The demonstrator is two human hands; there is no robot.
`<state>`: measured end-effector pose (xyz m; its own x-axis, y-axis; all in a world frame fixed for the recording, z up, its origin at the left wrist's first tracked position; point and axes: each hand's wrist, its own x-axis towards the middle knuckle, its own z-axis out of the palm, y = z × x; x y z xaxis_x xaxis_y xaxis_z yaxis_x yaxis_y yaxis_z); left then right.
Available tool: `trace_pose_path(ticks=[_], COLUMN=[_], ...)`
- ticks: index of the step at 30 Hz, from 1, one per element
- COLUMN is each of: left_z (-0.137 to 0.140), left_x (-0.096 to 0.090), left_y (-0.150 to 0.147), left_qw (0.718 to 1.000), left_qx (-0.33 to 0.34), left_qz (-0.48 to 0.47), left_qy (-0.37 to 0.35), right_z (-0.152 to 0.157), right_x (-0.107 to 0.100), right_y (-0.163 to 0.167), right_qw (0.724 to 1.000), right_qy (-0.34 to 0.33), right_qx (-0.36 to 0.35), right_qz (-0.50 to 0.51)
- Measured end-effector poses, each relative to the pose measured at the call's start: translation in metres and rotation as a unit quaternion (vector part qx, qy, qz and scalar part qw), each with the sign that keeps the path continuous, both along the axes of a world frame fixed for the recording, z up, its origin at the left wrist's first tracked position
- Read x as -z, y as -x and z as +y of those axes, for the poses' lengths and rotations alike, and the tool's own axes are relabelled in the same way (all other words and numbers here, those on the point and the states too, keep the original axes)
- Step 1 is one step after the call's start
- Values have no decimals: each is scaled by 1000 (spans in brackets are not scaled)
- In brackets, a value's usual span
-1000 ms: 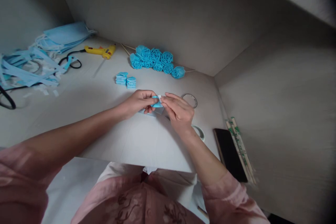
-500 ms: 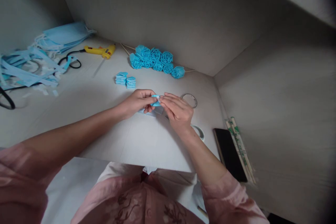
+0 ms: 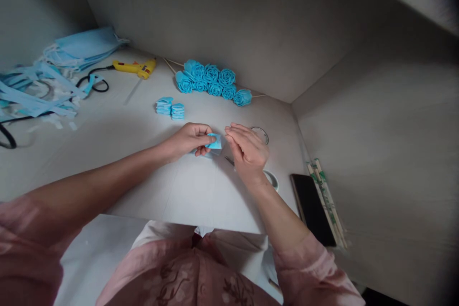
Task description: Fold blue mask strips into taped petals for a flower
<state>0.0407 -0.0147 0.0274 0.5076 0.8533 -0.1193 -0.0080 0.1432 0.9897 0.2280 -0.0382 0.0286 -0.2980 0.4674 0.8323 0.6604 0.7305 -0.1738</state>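
Note:
My left hand pinches a small folded piece of light blue mask fabric between thumb and fingers. To its right, my right hand is raised a short way off, its fingers stretched out side by side and the thumb close to them. I see nothing held in it. Under the hands lies a pale blue sheet, mostly covered by them. A dark, pointed tool tip shows beside the right palm; the rest of it is hidden.
Blue fabric roses on sticks lie at the back, with folded blue stacks before them. A yellow glue gun, masks and cut strips are left. Tape rolls, a phone and wrapped sticks are right.
My right hand has come off the blue piece and moved slightly right. The piece stays in my left hand, and more of its face shows.

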Motion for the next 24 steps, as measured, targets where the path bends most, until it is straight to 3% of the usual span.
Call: trace_pose_path(ticks=[14, 24], left_z=[1, 1], left_x=[4, 0], left_y=[1, 0], left_qw=[1000, 999], left_qx=[29, -7], left_qz=[-7, -35], left_qy=[0, 31], right_z=[0, 0], right_x=[2, 2], right_y=[1, 3], right_qw=[999, 999], right_qy=[26, 18], right_qx=[16, -13], right_qz=[-16, -30])
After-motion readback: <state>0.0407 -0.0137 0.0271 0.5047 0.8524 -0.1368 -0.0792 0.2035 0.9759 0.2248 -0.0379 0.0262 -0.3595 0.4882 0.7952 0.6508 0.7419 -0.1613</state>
